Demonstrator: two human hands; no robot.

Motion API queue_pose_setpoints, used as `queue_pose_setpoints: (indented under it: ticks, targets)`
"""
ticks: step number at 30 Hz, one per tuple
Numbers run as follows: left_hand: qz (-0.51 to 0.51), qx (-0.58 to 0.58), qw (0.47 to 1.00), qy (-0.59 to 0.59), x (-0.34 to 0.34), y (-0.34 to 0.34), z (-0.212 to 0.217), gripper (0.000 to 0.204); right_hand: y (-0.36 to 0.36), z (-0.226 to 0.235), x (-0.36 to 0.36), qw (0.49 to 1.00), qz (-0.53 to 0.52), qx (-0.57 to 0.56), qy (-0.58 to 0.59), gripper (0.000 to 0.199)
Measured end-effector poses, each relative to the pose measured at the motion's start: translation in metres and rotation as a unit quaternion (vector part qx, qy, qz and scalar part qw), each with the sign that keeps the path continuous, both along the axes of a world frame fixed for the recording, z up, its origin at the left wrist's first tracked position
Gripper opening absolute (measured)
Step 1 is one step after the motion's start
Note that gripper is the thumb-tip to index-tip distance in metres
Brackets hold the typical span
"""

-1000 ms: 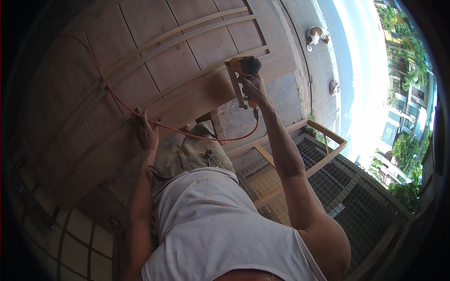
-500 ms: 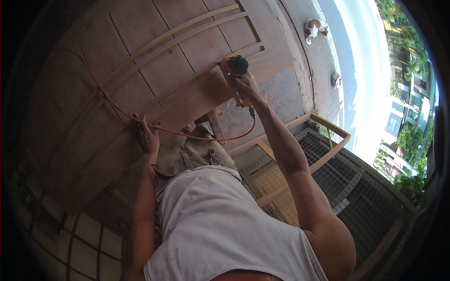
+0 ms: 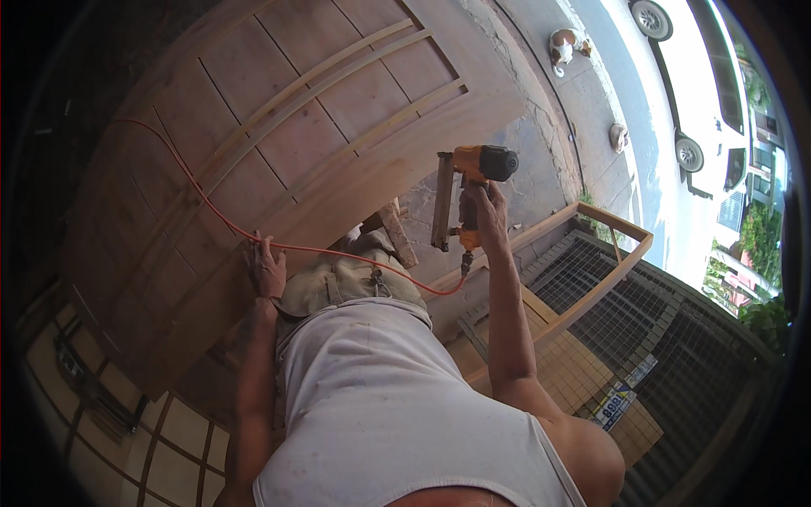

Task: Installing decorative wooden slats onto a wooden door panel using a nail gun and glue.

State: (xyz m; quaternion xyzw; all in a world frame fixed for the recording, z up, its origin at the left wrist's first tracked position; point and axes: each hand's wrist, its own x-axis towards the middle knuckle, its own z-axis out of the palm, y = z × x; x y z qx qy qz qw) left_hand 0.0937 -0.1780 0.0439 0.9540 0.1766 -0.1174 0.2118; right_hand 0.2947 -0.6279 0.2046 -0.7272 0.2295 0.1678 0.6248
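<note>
My right hand (image 3: 487, 218) is wrapped round the grip of an orange and black air nail gun (image 3: 473, 160). The tool is up off the work, to the right of a large wooden panel (image 3: 363, 188). Pale wood strips (image 3: 338, 74) run along the panel, and dark lines cross its face. Against the panel's near edge rests my left hand (image 3: 269, 275), its fingers stretched out. An orange-red air hose (image 3: 338, 253) comes from the tool's base, passes by the left fingers and lies across the panel.
At right stands a wooden frame (image 3: 604, 269) over wire mesh (image 3: 583, 338). Two animals, one a brown-and-white dog (image 3: 566, 46), lie on the pavement beyond the panel. A white vehicle (image 3: 701, 84) is on the street. Gridded panels (image 3: 173, 469) stand at lower left.
My right hand has lifted the nail gun off the panel's strip and drawn it right and nearer me. My left hand stays at the panel edge. A white vehicle has come into view.
</note>
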Motion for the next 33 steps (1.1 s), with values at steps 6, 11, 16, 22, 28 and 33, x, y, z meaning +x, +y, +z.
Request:
queue_pose_setpoints:
  ticks: [6,11,16,22,28,33]
  targets:
    - [-0.015,0.041,0.999,0.013,-0.006,0.010,-0.003,0.055,-0.070,0.007,0.006,0.980,-0.190,-0.038,-0.035,0.022]
    - [0.006,-0.019,0.993,0.114,0.002,0.018,-0.001,0.055,-0.099,0.020,0.009,0.954,-0.289,0.024,-0.081,0.020]
    - [0.015,-0.060,0.995,0.072,-0.009,0.014,-0.007,0.058,-0.099,0.015,0.018,0.972,-0.231,0.023,-0.034,0.021]
    - [0.046,-0.092,0.991,0.083,-0.012,-0.008,0.007,0.062,-0.088,-0.014,0.051,0.997,-0.066,-0.036,0.020,0.020]
    - [0.000,-0.099,0.995,0.031,-0.005,-0.032,0.007,0.071,-0.048,-0.038,0.117,0.987,0.122,-0.105,0.010,0.029]
    - [-0.024,-0.134,0.990,0.046,0.004,-0.047,-0.006,0.084,-0.025,-0.068,0.169,0.958,0.224,-0.177,-0.027,0.037]
